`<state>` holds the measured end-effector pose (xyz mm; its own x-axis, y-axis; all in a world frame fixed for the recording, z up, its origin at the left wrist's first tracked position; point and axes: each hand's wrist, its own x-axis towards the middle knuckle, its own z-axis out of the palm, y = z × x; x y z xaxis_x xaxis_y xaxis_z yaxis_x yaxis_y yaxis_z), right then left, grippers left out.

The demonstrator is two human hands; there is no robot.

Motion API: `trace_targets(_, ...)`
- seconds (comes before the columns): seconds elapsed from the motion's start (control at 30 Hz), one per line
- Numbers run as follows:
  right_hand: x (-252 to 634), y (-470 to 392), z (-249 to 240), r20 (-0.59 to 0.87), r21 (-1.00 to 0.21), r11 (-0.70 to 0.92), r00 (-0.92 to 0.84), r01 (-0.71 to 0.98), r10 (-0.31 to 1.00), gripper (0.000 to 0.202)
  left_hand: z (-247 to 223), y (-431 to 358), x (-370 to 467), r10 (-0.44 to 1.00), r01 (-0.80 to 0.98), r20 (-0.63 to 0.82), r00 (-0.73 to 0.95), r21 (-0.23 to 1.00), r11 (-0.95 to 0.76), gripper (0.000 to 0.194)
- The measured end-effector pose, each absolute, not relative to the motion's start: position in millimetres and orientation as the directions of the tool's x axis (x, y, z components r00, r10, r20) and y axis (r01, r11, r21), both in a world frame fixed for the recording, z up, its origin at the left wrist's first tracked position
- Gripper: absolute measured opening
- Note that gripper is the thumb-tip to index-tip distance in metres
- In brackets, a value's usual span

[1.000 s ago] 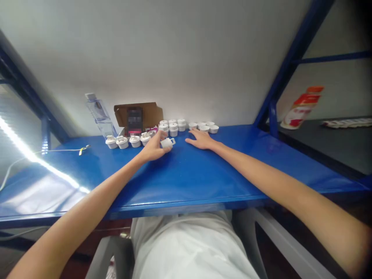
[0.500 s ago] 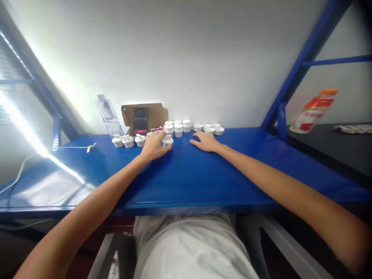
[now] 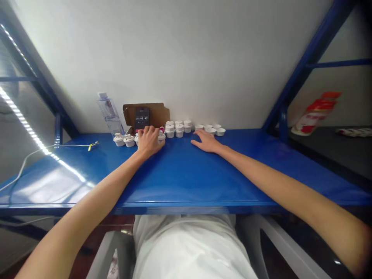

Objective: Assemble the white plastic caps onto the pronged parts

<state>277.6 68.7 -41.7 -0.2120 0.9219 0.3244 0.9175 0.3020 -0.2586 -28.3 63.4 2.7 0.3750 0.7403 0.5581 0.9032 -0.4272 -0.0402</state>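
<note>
My left hand (image 3: 149, 142) reaches over a front row of white cup-shaped pieces with knobbed tops. Its thumb is in front of the row's right end piece (image 3: 161, 136) and a finger is behind it; the other fingers spread over the row and hide part of it. More such pieces (image 3: 128, 140) sit to its left. My right hand (image 3: 207, 142) rests on the blue table (image 3: 186, 178) with thumb and fingers apart, holding nothing. Its fingertips are close to several small open white cups (image 3: 220, 132). Stacked white round pieces (image 3: 179, 131) stand between my hands.
Behind my left hand, a phone (image 3: 142, 117) showing a timer leans in an open cardboard box (image 3: 160, 113). A clear bottle (image 3: 109, 116) stands left of it, near a white cable (image 3: 72, 145). A red-and-white bottle (image 3: 315, 114) is on the dark surface at right.
My left hand has moved left along the row, and the end piece has shifted left with it. The row's pieces sit closer together. My right hand stays in place.
</note>
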Motion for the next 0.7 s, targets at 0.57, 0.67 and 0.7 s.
trace_targets(0.57,240,94,5,0.441,-0.126,0.233,-0.156,0.964,0.884,0.035,4,52,-24,0.691,0.849,0.591,0.416,0.020,-0.528,0.053)
trace_targets(0.67,245,66,3,0.460,-0.195,0.200,-0.091,0.960,0.883,0.031,6,42,-14,0.662,0.795,0.574,0.482,0.031,-0.606,0.051)
trace_targets(0.7,246,57,3,0.463,-0.218,0.212,-0.090,0.953,0.882,0.033,6,37,-9,0.646,0.771,0.567,0.512,0.030,-0.637,0.052)
